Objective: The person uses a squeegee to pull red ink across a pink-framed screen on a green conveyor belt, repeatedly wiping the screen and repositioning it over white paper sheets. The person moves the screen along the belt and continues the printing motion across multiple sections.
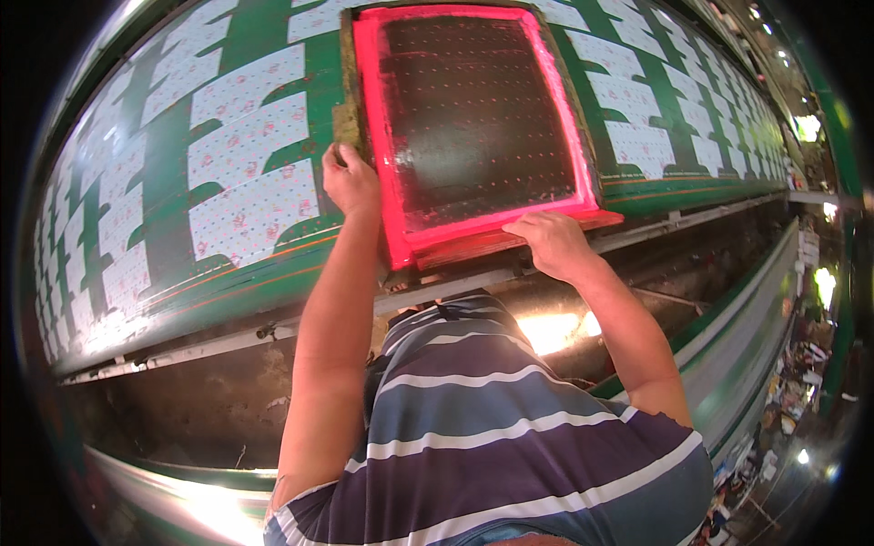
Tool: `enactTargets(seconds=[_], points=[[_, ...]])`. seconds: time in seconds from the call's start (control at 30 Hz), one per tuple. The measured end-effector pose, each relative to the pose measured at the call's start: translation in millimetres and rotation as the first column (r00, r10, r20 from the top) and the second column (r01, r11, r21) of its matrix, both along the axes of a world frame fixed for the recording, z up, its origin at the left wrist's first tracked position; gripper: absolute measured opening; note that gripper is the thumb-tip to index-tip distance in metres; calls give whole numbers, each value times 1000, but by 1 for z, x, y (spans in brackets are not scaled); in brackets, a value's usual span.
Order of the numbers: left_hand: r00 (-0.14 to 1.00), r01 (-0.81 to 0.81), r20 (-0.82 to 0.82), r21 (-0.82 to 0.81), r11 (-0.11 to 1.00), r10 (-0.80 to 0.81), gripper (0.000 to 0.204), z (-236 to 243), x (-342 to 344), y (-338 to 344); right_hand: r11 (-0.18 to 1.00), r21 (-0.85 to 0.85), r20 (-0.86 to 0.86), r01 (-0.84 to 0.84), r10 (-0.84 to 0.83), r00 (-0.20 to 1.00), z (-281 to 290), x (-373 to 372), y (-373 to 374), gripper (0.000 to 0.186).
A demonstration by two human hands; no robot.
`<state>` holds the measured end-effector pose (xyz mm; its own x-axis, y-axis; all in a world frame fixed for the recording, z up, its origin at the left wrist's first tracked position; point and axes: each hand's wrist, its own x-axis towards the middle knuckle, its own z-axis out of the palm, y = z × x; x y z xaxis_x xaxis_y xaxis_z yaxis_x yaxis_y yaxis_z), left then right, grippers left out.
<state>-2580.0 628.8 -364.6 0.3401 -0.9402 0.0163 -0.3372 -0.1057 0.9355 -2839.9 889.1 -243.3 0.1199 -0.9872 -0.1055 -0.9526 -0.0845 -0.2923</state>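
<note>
A screen printing frame (473, 118) lies over the green table, its dark mesh dotted with small marks and bordered in bright pink. My left hand (350, 179) is closed on the frame's left side, just below a worn wooden block (347, 126). At the near edge, my right hand (551, 238) is closed over a red-stained bar (473, 247) running along the frame. The fingertips of that hand are partly hidden behind the bar. Cut fabric pieces (250, 155), white with small coloured prints, lie flat on the table to the left of the frame.
The long green printing table (264, 273) carries more rows of printed pieces (628, 118) to the right. A metal rail (218, 344) follows its near edge. Behind me runs another long green-edged table (737, 337), with scattered scraps (774, 428) on the floor beyond it.
</note>
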Motion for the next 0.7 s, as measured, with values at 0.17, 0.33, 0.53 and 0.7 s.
enactTargets(seconds=[0.17, 0.33, 0.53, 0.7], points=[[998, 23, -54, 16, 1000, -22, 45, 11, -4, 6, 984, -176, -2, 36, -37, 999, -20, 10, 16, 45], [997, 25, -78, -2, 1000, -25, 45, 5, 2, 3, 946, -320, -66, -50, 30, 997, -36, 5, -18, 40], [997, 27, -76, -14, 1000, -28, 45, 6, 1, 6, 907, -403, -101, -124, 90, 991, -57, -32, -103, 37], [1000, 22, -22, 32, 999, -21, 42, 9, 5, 8, 907, -402, -128, -123, 77, 989, -66, -64, -206, 43]])
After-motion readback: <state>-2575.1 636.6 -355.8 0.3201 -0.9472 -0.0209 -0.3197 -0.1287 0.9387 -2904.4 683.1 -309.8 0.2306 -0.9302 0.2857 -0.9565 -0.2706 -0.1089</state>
